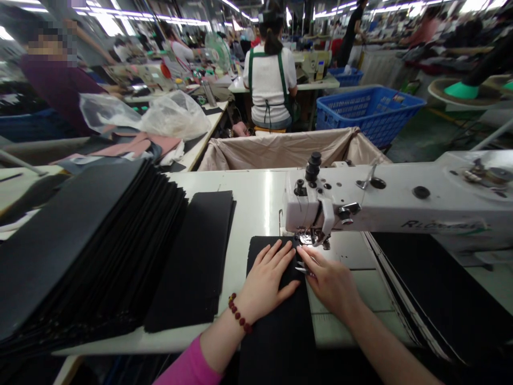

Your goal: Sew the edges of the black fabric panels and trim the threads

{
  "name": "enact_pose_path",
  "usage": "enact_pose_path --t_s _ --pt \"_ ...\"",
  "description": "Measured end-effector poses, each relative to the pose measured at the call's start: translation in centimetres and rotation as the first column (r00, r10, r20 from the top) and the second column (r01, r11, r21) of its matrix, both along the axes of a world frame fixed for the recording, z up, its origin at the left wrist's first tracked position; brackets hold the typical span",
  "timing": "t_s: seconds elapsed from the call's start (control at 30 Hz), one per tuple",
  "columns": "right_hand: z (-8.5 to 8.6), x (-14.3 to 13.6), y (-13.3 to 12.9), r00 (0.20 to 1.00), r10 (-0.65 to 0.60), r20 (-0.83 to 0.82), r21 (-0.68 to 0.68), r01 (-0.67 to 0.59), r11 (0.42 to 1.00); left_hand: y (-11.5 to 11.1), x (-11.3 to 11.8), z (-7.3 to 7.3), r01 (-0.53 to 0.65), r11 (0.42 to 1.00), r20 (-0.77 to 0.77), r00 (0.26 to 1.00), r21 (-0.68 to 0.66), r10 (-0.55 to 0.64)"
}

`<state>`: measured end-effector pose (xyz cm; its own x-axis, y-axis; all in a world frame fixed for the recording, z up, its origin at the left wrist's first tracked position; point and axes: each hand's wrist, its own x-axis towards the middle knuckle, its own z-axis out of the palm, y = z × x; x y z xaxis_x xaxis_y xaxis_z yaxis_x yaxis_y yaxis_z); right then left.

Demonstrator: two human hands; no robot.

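A black panel [276,337] lies on the white machine table, its far end beside the needle area of a white sewing machine [385,198]. My left hand [270,278] rests flat on that panel with its fingers spread, a beaded bracelet at the wrist. Close to the presser foot [308,238], my right hand [326,278] is closed around small metal snips [303,268], whose blades point left over the panel. The fingertips of my right hand touch the panel's right edge.
Left of my hands are a tall stack of black panels [80,235] and a lower pile [192,256]. More panels [436,289] lie at the right. Beyond the table stand a cloth-lined bin [272,149], a blue basket [368,112] and a seated person in a white top.
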<state>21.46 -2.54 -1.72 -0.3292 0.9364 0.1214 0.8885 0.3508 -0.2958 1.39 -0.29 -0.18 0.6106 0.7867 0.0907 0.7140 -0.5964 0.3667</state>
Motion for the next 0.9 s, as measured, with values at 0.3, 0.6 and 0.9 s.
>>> enact_pose_path --t_s 0.3,0.6,0.9 --pt "0.07 -0.09 0.05 1.0 -0.004 0.007 -0.01 0.004 1.0 0.14 -0.1 -0.01 0.007 1.0 0.014 1.0 -0.005 -0.007" --pt "-0.08 -0.11 0.11 1.0 -0.014 0.017 0.01 0.014 1.0 0.45 0.05 -0.05 0.003 1.0 -0.017 1.0 0.008 -0.003" --pt "0.15 0.0 0.08 1.0 -0.009 -0.006 0.014 0.009 1.0 0.63 -0.15 -0.37 0.024 1.0 0.007 1.0 0.018 -0.024"
